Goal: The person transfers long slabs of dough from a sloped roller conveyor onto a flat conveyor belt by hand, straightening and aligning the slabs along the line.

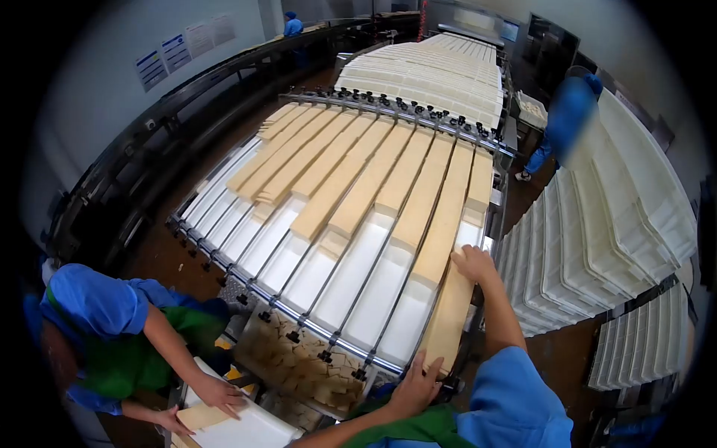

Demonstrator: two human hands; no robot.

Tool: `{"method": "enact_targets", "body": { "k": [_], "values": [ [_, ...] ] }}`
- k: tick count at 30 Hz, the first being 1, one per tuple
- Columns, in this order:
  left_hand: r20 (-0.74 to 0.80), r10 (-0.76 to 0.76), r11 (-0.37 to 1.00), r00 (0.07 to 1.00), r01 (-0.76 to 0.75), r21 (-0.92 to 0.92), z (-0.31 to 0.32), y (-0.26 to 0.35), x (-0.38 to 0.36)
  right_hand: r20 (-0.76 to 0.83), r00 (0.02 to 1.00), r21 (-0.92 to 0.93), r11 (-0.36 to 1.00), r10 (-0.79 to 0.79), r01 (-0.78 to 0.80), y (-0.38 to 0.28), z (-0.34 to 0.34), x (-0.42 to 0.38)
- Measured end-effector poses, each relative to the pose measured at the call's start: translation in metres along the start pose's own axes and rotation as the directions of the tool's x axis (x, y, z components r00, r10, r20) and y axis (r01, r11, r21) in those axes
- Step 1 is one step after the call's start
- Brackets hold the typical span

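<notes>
A long row of thin beige pieces (pixel 450 317), packed face to face like biscuits, lies between my two hands in the rightmost lane. My left hand (pixel 414 387) closes round its near end, fingertips curled over the top. My right hand (pixel 476 265) grips the far end with bent fingers. Just left of it runs another beige row (pixel 446 216), and further rows fill the far part of the lanes. White lane floors (pixel 351 257) show below them, split by thin metal rods. A metal crossbar (pixel 336 342) spans the near edge.
At lower left, a co-worker's hands (pixel 216 394) handle beige pieces on a white tray (pixel 246 433). A bin of broken pieces (pixel 299 366) sits under the crossbar. Tall stacks of white trays (pixel 553 246) stand at right. Another person (pixel 567 116) stands behind them.
</notes>
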State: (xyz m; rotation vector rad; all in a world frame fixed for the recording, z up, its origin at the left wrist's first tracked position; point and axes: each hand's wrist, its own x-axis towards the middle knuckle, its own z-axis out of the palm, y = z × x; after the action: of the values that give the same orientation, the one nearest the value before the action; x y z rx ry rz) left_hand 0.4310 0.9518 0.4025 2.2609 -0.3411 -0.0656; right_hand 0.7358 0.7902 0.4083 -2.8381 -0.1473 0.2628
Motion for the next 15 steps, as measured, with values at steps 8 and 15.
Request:
{"method": "enact_targets", "body": {
  "k": [8, 15],
  "values": [
    [0.026, -0.061, 0.988, 0.998, 0.064, -0.138, 0.021, -0.024, 0.081, 0.050, 0.996, -0.106, 0.992, 0.075, -0.070, 0.026, -0.017, 0.100],
    [-0.047, -0.075, 0.989, 0.996, 0.068, -0.134, 0.025, -0.022, 0.098, 0.323, 0.938, -0.074, 0.992, 0.124, -0.105, 0.012, -0.047, 0.104]
  ]
}}
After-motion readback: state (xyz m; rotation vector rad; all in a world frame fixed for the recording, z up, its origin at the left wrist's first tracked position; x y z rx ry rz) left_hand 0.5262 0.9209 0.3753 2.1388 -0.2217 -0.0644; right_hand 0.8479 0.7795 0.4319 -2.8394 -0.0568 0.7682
